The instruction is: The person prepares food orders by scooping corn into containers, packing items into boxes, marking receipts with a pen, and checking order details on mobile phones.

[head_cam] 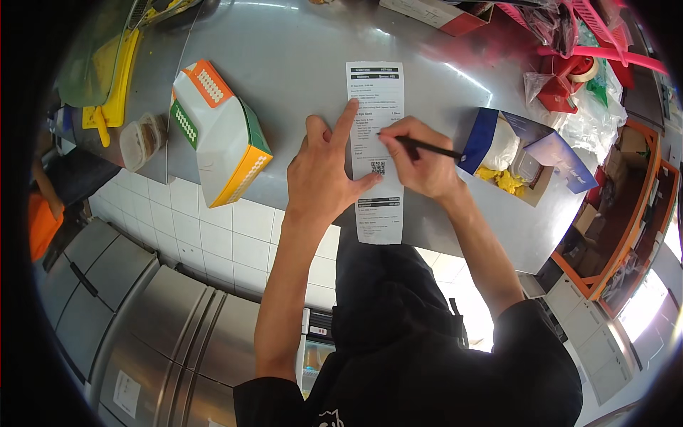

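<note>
A long printed paper receipt (pixel 380 213) lies on the stainless steel counter (pixel 299 64), its lower end reaching past the front edge. My left hand (pixel 326 165) presses it flat with spread fingers, forefinger on its upper left part and thumb near a printed code. In my right hand (pixel 424 160) is a slim black pen (pixel 435 148), its tip at the middle of the receipt. Left of my hands sits a closed white, orange, green and yellow carton (pixel 224 139). To the right stands an open blue box (pixel 480 141) holding a white wrapped item, a clear-lidded tub and crumpled yellow material.
A clear plastic container (pixel 141 143) and a yellow board (pixel 120 85) are at the left. Plastic bags (pixel 595 117), a tape roll (pixel 584 70) and pink baskets crowd the right back. Steel refrigerators (pixel 160 315) stand behind me. Part of another person in orange shows at far left.
</note>
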A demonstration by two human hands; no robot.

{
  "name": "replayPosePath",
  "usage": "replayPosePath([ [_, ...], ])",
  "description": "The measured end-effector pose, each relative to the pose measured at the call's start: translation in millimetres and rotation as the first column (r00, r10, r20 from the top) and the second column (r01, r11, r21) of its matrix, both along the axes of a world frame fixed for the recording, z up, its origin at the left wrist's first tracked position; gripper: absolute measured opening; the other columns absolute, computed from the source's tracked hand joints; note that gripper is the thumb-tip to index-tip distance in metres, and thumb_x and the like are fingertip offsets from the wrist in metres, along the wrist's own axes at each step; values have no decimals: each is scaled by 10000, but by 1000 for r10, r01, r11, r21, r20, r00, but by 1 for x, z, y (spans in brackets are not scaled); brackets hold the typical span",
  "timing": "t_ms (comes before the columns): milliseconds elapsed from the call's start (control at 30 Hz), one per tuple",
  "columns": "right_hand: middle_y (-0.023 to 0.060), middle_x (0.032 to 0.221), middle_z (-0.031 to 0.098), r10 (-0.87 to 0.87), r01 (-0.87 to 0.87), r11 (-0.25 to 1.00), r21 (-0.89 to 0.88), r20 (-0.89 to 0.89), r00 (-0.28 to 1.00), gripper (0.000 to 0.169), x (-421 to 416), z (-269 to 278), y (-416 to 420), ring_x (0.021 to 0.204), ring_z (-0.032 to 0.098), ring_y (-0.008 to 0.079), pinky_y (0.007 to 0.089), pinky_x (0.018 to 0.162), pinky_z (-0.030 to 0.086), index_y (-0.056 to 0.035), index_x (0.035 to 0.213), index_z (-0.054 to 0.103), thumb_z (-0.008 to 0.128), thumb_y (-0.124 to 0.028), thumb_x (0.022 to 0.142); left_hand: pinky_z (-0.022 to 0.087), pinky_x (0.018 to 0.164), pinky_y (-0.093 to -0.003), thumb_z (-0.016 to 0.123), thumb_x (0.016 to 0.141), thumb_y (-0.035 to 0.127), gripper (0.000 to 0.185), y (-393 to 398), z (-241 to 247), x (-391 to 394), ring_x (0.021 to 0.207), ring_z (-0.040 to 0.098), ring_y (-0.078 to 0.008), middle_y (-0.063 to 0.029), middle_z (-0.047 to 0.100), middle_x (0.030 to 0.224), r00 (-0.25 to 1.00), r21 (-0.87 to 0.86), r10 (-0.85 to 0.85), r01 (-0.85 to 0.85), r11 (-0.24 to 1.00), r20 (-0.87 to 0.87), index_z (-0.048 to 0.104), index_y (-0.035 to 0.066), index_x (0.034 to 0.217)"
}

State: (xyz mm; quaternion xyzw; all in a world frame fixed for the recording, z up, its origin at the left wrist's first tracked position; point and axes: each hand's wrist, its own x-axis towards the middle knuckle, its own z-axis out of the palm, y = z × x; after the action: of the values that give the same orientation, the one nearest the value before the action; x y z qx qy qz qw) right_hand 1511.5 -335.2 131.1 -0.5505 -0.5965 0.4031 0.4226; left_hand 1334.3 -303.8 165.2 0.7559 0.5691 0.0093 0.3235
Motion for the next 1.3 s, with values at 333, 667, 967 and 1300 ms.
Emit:
replayPosePath([
  [333,98,784,648,-32,27,999,44,103,994,58,4,-5,7,631,638,238,303,567,498,-19,860,657,682,6,814,533,650,-351,908,548,324,1076,-1,-3,-1,816,550,-223,-75,410,984,999,7,-7,7,1000,32,373,211,1474],
  [667,106,816,662,-90,100,992,-71,123,988,87,3,1,-1,681,656,240,305,597,515,-16,885,660,700,10,812,553,701,-365,908,576,278,1067,13,4,4,845,564,-256,-93,409,997,999,-68,-32,32,997,3,344,196,1478],
  [967,143,670,636,107,178,937,-301,732,672,343,10,36,13,565,636,347,437,514,497,-23,802,578,679,-341,886,561,744,-439,851,680,344,1043,35,29,25,885,646,-406,-231,477,1195,982,-232,-86,46,972,-166,246,265,1527],
  [1300,199,1031,512,-149,341,924,-173,659,738,502,-20,49,-14,944,609,385,446,621,570,-4,1225,447,646,-311,882,490,871,-433,516,955,130,247,241,103,-3,1050,614,-374,-189,669,1077,890,466,-152,-74,882,429,618,30,1156],
])
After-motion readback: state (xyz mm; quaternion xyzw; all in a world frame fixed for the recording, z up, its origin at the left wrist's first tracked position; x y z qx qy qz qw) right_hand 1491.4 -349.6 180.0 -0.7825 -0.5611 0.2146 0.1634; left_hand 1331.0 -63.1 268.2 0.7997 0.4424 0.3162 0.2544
